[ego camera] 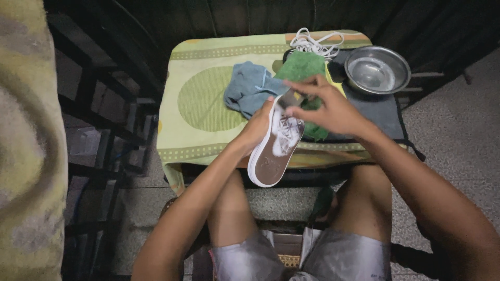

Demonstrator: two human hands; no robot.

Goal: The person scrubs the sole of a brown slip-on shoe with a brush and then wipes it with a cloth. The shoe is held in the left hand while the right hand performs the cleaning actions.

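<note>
One shoe [275, 151], sole up, soapy, held over the table's near edge.
Left hand [256, 127] grasps its side; right hand [330, 110] fingers close on a small brush, barely visible. Brown rubber tread, white rim, wet foam: slippery, likely to slide out. Steel bowl [377, 69] of water could tip.

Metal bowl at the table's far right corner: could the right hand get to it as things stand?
Probably yes. The right hand is at the shoe sole, and the metal bowl sits just beyond it, open-topped, with nothing between them.
</note>
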